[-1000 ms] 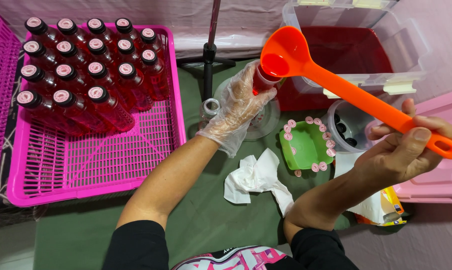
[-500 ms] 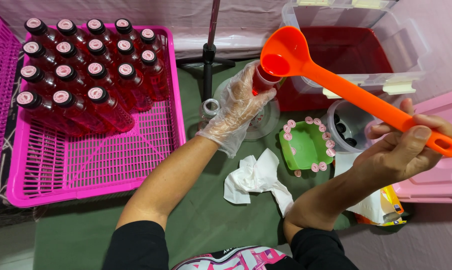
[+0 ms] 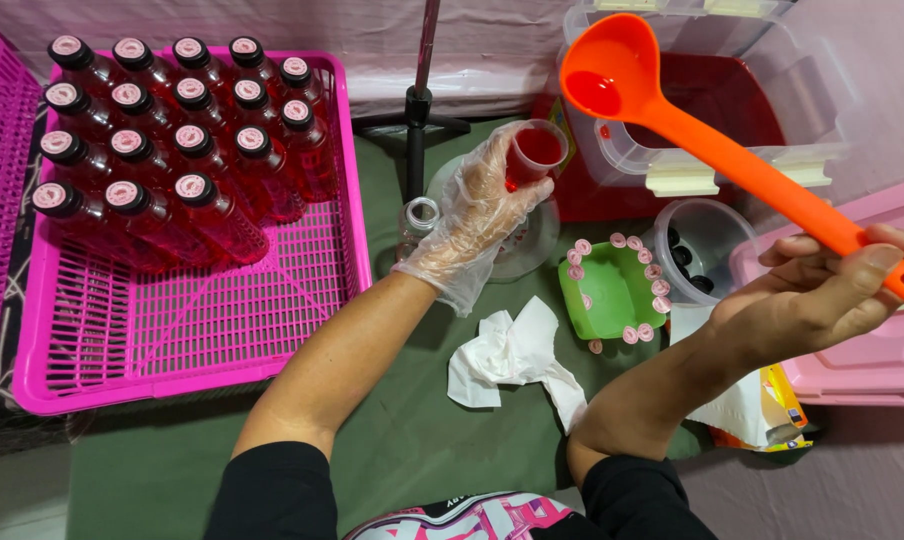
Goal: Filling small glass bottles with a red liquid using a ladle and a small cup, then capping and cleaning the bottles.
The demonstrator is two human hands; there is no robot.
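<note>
My left hand [image 3: 469, 222], in a clear plastic glove, holds a small clear cup of red liquid [image 3: 533, 152] above a clear plate [image 3: 528, 245]. My right hand [image 3: 828, 290] grips the handle of an orange ladle [image 3: 672, 110]; its bowl is raised to the right of the cup and holds a little red liquid. Behind the ladle stands a clear plastic tub of red liquid [image 3: 752, 100]. An empty clear bottle [image 3: 419, 222] stands just left of my gloved hand.
A pink basket [image 3: 222, 320] on the left holds several capped bottles of red drink [image 3: 162, 150]. A green tray with pink-labelled caps [image 3: 612, 290], a clear container of black caps [image 3: 697, 250], crumpled white tissue [image 3: 512, 360], a black stand pole [image 3: 419, 100] and a pink box [image 3: 852, 360] surround my hands.
The ladle has lifted up and away to the right of the cup, and the cup of red liquid shows clear of it in my left hand.
</note>
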